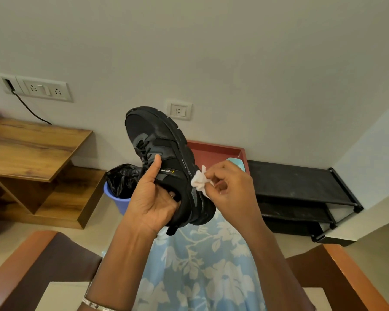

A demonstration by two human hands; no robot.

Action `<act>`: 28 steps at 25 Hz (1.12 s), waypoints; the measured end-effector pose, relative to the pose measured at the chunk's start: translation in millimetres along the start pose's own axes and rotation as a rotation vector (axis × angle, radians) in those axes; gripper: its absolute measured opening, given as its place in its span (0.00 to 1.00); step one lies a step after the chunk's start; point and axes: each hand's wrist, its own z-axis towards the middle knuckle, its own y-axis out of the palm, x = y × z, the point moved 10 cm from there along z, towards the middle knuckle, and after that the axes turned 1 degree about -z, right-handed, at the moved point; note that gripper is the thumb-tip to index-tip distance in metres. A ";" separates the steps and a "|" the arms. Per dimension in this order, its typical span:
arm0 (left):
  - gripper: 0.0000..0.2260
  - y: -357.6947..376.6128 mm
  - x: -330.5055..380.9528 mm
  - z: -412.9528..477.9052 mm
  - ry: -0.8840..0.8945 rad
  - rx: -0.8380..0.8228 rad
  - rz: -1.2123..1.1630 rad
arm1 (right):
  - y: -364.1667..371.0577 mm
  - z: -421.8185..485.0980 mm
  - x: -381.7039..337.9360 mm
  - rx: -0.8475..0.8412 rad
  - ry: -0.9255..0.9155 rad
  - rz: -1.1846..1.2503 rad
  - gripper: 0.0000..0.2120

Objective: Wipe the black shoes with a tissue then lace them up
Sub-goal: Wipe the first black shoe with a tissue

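Purple bin [118, 201], wooden shelf [32, 144], black rack [301, 187]

shoe [162, 162] held up at centre, toe away | left hand [151, 198] at its heel, on its left | tissue [199, 181] in right hand [229, 187], against shoe's right side | bin [119, 198] on floor behind, left of shoe | desk [32, 144] far left by wall | tray [216, 151] behind shoe, rack [301, 187] to its right

You're wearing a light blue outfit [200, 270] with white flower print, plus a silver bangle [94, 305] down at 7 o'clock.
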 end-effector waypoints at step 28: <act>0.18 10.5 11.8 -10.1 0.264 -0.016 0.123 | 17.5 -9.1 -55.7 -0.194 -0.144 0.111 0.12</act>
